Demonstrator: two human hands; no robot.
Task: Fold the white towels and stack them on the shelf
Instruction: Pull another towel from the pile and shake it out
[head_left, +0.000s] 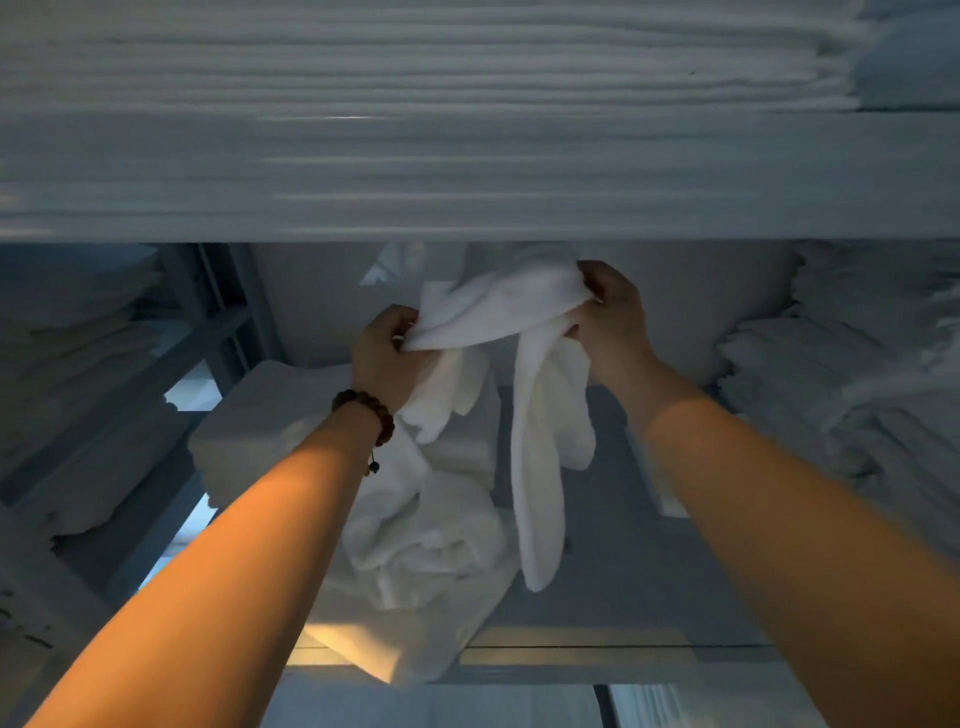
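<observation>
White cotton fills nearly all the view. Directly above the held towel (498, 306) runs the broad shelf board (467, 176), and on the board lies a tall stack of folded towels (415, 57). To the right of the held towel stand more side stacks (841, 374). Below it, on the lower shelf, lies a loose heap of unfolded towels (431, 551), and below-left of it sits a neat folded pile (270, 415).

The held towel is in the air, bunched between both hands, with two long ends hanging down toward the heap. The left hand (387, 353), with a bead bracelet (366, 410) on the wrist, has its fingers closed on the left part of the cloth. The right hand (613, 312) pinches the right part, fingers curled around the edge.

Several things can go wrong, I think. The cloth is gathered, not spread, so a fold made now would probably come out crooked. The hanging ends are very near the heap; they may catch on it or drag it toward the shelf edge. The shelf board is close above the towel, so there is little room to lift and shake it out. Both grips take only a little cloth, so one corner may slip.
</observation>
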